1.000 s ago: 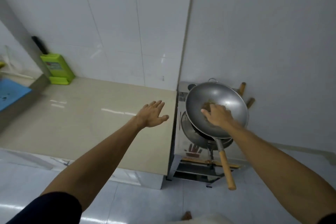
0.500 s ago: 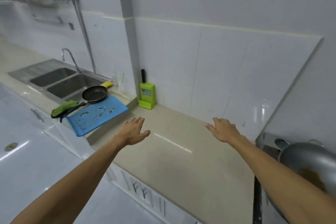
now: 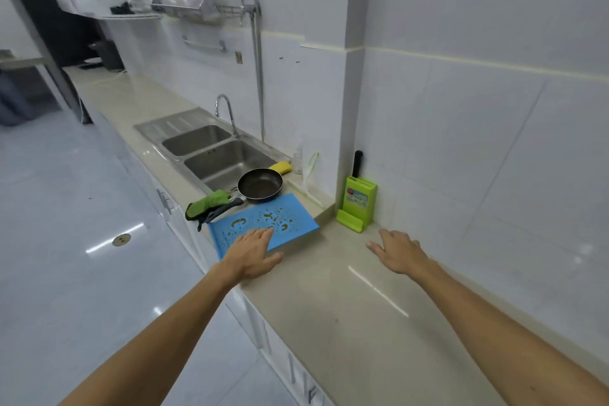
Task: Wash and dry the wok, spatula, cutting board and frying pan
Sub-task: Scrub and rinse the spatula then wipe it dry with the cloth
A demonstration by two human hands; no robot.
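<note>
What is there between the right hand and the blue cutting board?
In the head view, only bare beige counter lies between the right hand and the blue cutting board.

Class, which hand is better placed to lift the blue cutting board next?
Left. The left hand is over the cutting board; the right hand is farther right, over the counter.

I am working from a single view, the wide-angle head camera, which looks forward and down along the counter (image 3: 329,300) from standing height. Both forearms enter from the bottom edge, with the left hand (image 3: 252,254) and right hand (image 3: 397,252) near, at mid-frame. The sink (image 3: 184,122) sits farther off, up-left, and the tiled wall (image 3: 461,109) fills the right side.
</note>
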